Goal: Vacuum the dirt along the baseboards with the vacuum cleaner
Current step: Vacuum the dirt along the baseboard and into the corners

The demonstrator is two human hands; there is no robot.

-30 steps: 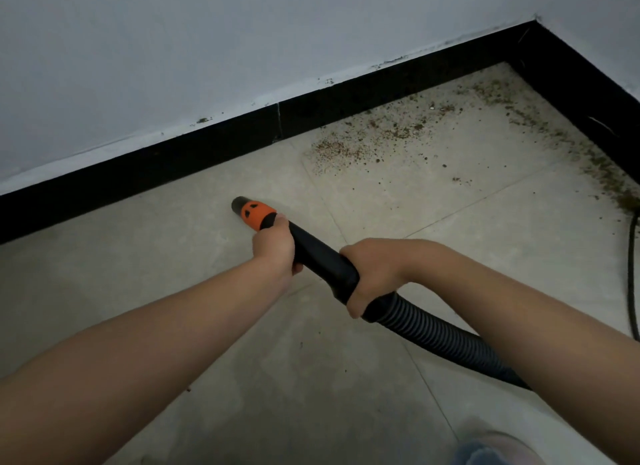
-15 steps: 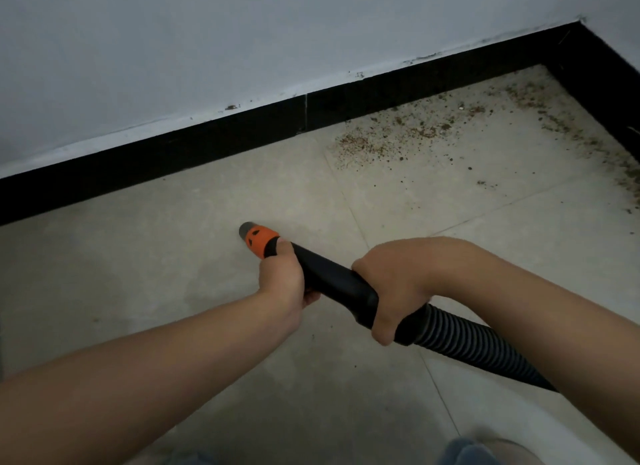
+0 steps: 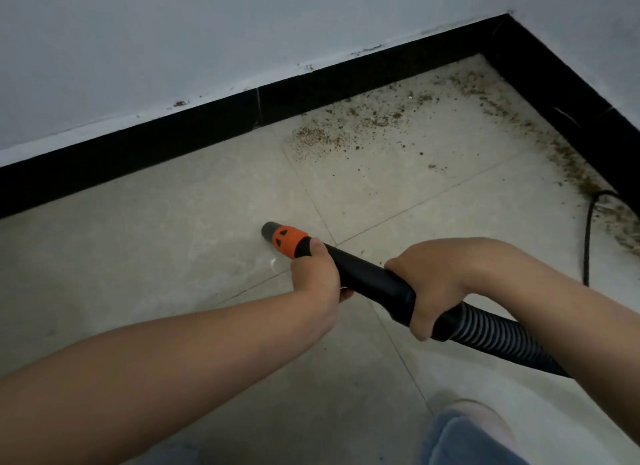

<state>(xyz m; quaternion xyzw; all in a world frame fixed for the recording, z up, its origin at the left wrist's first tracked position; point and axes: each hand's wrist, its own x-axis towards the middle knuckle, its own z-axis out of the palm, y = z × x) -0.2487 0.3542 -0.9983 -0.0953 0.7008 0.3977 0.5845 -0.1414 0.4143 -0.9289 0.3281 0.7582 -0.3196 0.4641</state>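
Compared with half a second earlier, the view has swung so the corner of the room sits farther left and a black cord now shows at the right edge, while both hands keep the same grip on the vacuum hose, with its tip a little closer to the tile seam.

The left hand [image 3: 317, 274] is wrapped tightly around the front of the hose handle [image 3: 367, 279], its thumb pressed against the orange collar [image 3: 289, 240] just ahead of it. Beyond the collar, the short dark nozzle tip [image 3: 269, 230] points up and to the left, down at the floor; whether it touches the tile cannot be told. The right hand [image 3: 438, 284] is closed over the back end of the black handle, just behind the left hand. The ribbed grey hose [image 3: 498, 340] runs from under the right hand toward the lower right.

The dirt [image 3: 349, 125], brown specks and crumbs, lies well ahead of both hands, up and to the right of the nozzle, scattered on the pale tile floor [image 3: 156, 229] near the black baseboard [image 3: 194, 132]. More dirt lines the baseboard on the right-hand wall, beyond the right hand. The black cord [image 3: 587, 236] curls on the floor there, past the right wrist. Below the right forearm, blue trouser fabric [image 3: 464, 440] and a pale shoe toe show.
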